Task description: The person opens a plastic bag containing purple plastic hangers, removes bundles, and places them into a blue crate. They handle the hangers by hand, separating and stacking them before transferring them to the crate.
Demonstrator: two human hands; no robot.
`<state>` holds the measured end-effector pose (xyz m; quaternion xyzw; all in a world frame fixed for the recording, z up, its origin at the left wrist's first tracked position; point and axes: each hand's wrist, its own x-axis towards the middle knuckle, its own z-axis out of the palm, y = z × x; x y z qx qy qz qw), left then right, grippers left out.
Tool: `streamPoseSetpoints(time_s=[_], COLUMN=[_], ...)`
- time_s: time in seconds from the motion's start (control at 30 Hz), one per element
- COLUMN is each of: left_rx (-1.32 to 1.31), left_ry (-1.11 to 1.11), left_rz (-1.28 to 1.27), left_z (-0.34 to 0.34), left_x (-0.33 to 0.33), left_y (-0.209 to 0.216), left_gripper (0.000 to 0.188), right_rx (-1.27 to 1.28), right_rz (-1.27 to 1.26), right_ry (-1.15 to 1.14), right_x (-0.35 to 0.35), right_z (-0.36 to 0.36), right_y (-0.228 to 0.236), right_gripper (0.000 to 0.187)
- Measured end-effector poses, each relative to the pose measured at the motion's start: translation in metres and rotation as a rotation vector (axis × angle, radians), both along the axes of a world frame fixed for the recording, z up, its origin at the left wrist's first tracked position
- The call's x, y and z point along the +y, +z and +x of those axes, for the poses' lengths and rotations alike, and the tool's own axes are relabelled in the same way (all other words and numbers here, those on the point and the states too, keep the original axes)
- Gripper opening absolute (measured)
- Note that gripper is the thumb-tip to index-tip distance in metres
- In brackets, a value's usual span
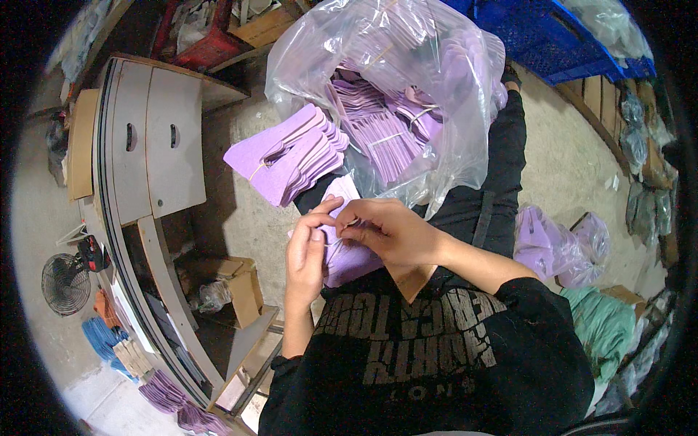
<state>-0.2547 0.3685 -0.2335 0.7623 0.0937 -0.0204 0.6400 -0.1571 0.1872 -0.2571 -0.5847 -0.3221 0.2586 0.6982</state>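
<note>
Shirt (429, 363), bag (456, 171), right hand (389, 231) over stack (349, 264)

The plastic bag (465, 163) sits out front with stacks (384, 142) in it, cabinet (173, 163) off left, fan (67, 283) beyond that, crate (544, 38) back right.

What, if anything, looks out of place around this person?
A lavender bundle splays outside the clear plastic bag, beside its mouth, while similar bundles are piled inside; that looks stray, though perhaps deliberate. No spill stands out.

Left fingers (318, 220) curled, right fingers (356, 209) pinched, forearms (476, 261) angled inward
</note>
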Motion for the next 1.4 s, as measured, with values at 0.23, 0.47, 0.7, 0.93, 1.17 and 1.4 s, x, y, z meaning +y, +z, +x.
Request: streamPoseSetpoints(time_s=[0.23, 0.47, 0.7, 0.93, 1.17, 1.4], left_rx=[0.011, -0.035, -0.026, -0.096, -0.135, -0.147], left_ry=[-0.135, -0.176, -0.085, 0.017, 0.089, 0.156], left_rz=[0.329, 0.259, 0.310, 0.400, 0.447, 0.388], left_z=[0.004, 0.005, 0.006, 0.004, -0.001, -0.005], left_x=[0.002, 0.005, -0.003, -0.007, -0.009, -0.006], left_y=[0.004, 0.005, 0.002, -0.007, -0.020, -0.026], left_gripper=[0.019, 0.014, 0.020, 0.016, 0.016, 0.016], right_rx=[-0.002, -0.205, -0.152, 0.098, -0.163, -0.180], right_rz=[0.024, -0.033, -0.063, -0.002, -0.117, -0.130], right_ry=[-0.012, -0.005, -0.046, -0.180, -0.199, -0.244], right_x=[-0.006, -0.009, -0.012, 0.000, -0.011, -0.007], right_z=[0.005, 0.010, 0.009, -0.014, -0.028, -0.032], right_y=[0.002, 0.003, 0.005, -0.012, -0.022, -0.033], right_gripper=[0.014, 0.025, 0.016, 0.009, 0.008, 0.008])
